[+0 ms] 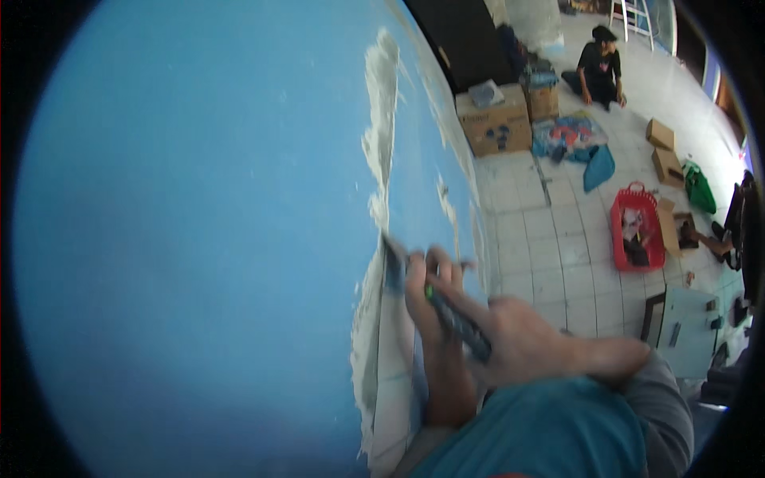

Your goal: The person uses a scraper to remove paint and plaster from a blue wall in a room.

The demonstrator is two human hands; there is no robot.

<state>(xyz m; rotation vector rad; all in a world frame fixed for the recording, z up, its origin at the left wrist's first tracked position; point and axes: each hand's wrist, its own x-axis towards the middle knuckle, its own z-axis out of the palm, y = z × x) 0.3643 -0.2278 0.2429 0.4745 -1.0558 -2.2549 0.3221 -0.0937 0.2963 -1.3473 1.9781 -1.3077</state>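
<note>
My right hand [517, 337] grips the dark handle of a putty knife [457, 325], which has a green mark near its front end. The knife's metal blade [392, 263] meets the edge of a blue painted wall [197, 239], where a ragged strip of white filler [366, 340] runs along the corner. Close behind the blade, my left hand [433, 293] has its fingers curled, partly covered by the handle and my right hand. A small thin piece shows beside its fingers, but blur hides whether it holds anything.
White tiles cover the floor [556, 239]. A cardboard carton [495, 122] stands by a dark panel [460, 36]. A red plastic basket [615, 239] holds assorted items near another person's hand [711, 244]. Farther back, a person [599, 69] sits on the floor near a white ladder [635, 21].
</note>
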